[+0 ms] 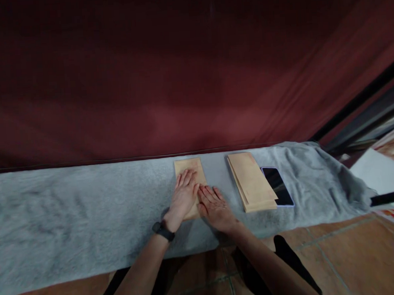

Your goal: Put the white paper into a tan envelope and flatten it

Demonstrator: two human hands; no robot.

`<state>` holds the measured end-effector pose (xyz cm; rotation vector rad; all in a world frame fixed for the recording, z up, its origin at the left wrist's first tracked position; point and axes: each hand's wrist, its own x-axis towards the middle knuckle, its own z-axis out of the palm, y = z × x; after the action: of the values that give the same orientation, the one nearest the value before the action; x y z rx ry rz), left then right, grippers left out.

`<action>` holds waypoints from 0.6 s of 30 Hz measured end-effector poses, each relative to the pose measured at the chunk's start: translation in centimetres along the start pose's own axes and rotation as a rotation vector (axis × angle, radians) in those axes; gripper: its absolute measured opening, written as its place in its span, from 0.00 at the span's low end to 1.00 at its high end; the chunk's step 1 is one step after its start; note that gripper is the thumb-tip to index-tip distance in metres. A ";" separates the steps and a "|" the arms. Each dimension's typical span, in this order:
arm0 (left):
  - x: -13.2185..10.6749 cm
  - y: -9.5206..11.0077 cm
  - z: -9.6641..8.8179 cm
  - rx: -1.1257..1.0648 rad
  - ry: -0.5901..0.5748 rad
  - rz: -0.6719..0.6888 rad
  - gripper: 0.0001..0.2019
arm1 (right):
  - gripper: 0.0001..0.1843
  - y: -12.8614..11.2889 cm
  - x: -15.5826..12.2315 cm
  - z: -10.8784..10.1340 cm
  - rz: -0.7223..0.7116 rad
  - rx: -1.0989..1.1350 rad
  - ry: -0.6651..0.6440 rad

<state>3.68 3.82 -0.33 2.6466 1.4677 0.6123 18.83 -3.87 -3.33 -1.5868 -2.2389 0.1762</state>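
A tan paper envelope (188, 163) lies flat on a grey cloth (87, 207), partly covered by my hands. My left hand (184, 195) rests on its middle with the fingers stretched out, a black band on the wrist. Against the envelope's right edge lies my right hand (217, 208), fingers extended and the fingertips close to the left hand. Neither hand grasps anything. To the right, a stack of similar tan envelopes (252, 179) sits slightly fanned.
A phone (279, 187) with a dark screen lies partly under the stack. Behind the cloth rises a dark red fabric wall (180, 99). Brown floor tiles (363, 253) show in front. At the far right are dark bars and a white sheet (382, 172).
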 end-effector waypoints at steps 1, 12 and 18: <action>0.7 0.0 0.7 0.029 -0.033 0.004 0.23 | 0.27 0.0 0.0 0.0 0.006 0.010 -0.003; 4.2 -0.9 3.8 0.119 -0.100 -0.068 0.26 | 0.21 0.7 0.9 -1.8 -0.013 0.236 -0.027; 1.9 0.0 3.9 0.116 -0.118 0.080 0.27 | 0.17 2.2 0.7 -2.8 -0.027 0.382 -0.038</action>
<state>5.95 5.98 -3.28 2.7861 1.4125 0.3794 21.69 -2.78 -1.32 -1.3561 -2.0954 0.5920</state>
